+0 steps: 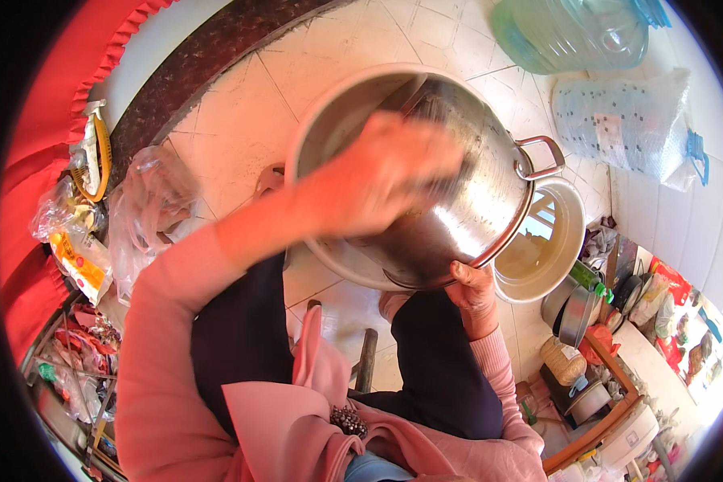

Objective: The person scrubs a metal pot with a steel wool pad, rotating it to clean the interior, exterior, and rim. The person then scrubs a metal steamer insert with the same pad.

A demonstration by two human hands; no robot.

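Note:
A steel pot [476, 211] with a metal loop handle [545, 158] lies tilted in a large, pale-rimmed basin [313, 129], its outer side showing. My left hand [391, 175] is motion-blurred against the pot's dark, soiled surface; something dark shows by the fingers, but whether it is held cannot be told. At the lower right, my right hand [473, 289] grips the pot's rim, with the thumb on top. Just right of the pot stands a smaller pale basin [569, 241] holding cloudy liquid.
Large plastic water bottles [578, 36] stand at the upper right. A green bottle [587, 277] and metal pans [563, 307] are right of the small basin. Plastic bags [150, 199] lie at left by a red curtain [30, 211]. My knees flank a stool leg [366, 361].

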